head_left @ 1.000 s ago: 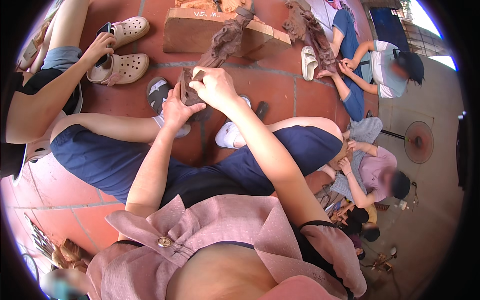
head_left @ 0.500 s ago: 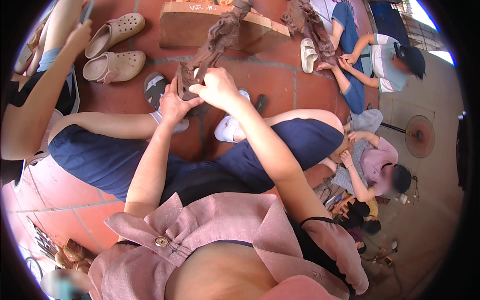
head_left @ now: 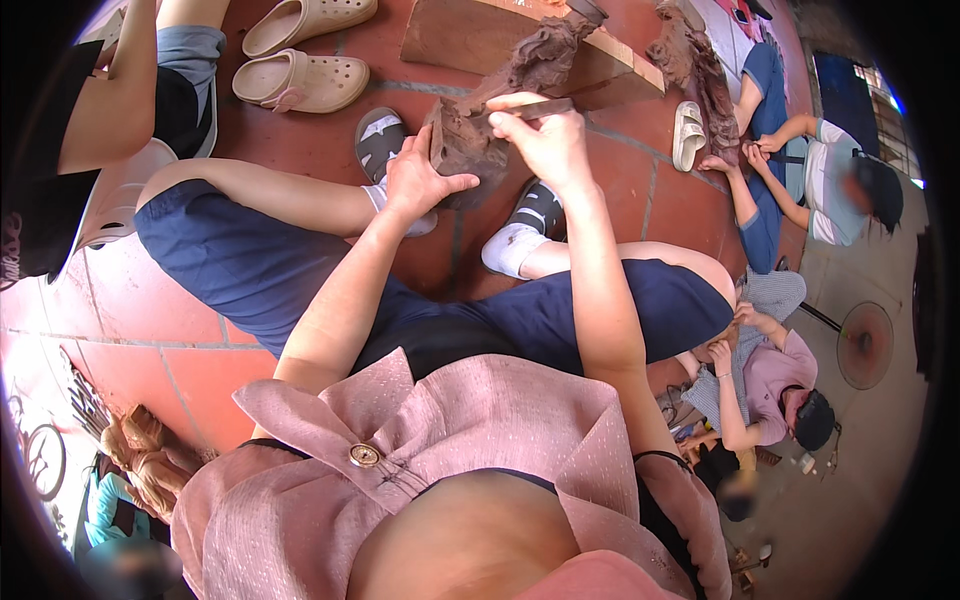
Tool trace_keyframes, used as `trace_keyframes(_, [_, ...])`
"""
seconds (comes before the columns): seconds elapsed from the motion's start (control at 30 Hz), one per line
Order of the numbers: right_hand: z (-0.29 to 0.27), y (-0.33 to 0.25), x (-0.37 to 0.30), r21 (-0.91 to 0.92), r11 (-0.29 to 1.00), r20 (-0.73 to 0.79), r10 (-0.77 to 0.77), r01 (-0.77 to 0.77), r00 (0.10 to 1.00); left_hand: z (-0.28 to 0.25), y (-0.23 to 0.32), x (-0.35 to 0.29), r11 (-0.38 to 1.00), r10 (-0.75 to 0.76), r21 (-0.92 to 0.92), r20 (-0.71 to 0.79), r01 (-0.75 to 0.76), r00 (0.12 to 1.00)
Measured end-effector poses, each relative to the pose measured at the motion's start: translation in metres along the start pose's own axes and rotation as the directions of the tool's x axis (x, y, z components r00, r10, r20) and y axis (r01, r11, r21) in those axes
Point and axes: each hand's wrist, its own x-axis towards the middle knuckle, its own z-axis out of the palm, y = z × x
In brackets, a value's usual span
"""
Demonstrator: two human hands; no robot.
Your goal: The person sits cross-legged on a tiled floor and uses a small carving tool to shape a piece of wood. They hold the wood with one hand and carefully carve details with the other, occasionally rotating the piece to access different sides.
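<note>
A dark brown wood carving (head_left: 535, 62) slants away from me, its blocky base (head_left: 465, 145) nearest my feet. My left hand (head_left: 415, 180) grips that base from the left side, thumb along its near face and fingers partly hidden behind it. Above and right of the base, my right hand (head_left: 552, 145) pinches a thin, flat brown strip (head_left: 545, 108) between thumb and fingers. From this view I cannot make out whether the strip touches the wood. The carving's far end rests by a thick wooden block (head_left: 460, 40).
Beige clogs (head_left: 300, 80) lie at the far left, near a seated person's arm (head_left: 120, 120). White sandals (head_left: 688, 135) and another dark carving (head_left: 690, 50) are at the far right. Seated people (head_left: 765, 385) work along the right, near a standing fan (head_left: 864, 345).
My right hand has come away from the base, up and right, with the brown strip now showing in its fingers. The carving's base has turned, and my view has shifted.
</note>
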Motion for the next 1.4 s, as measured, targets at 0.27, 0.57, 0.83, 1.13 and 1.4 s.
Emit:
trace_keyframes(0.27, [0.029, 0.011, -0.001, -0.194, 0.976, 0.050, -0.085, 0.093, 0.995, -0.002, 0.002, 0.000, 1.000, -0.003, -0.015, 0.010, 0.004, 1.000])
trace_keyframes(0.57, [0.024, 0.009, 0.000, -0.145, 0.989, 0.056, 0.005, 0.003, 0.998, -0.003, 0.005, 0.000, 1.000, -0.012, -0.007, 0.012, 0.012, 1.000])
trace_keyframes(0.83, [0.024, -0.006, 0.000, -0.175, 0.980, 0.038, -0.085, 0.091, 0.996, 0.003, -0.003, 0.000, 1.000, 0.024, 0.008, -0.014, -0.023, 1.000])
trace_keyframes(1.13, [0.036, 0.002, -0.002, -0.171, 0.960, 0.059, -0.213, 0.220, 0.975, 0.001, 0.004, 0.001, 1.000, 0.003, 0.020, 0.019, -0.003, 1.000])
trace_keyframes(1.4, [0.043, 0.007, -0.006, -0.257, 0.930, 0.064, -0.256, 0.264, 0.965, 0.007, -0.005, 0.003, 0.999, 0.044, 0.019, -0.011, -0.043, 0.999])
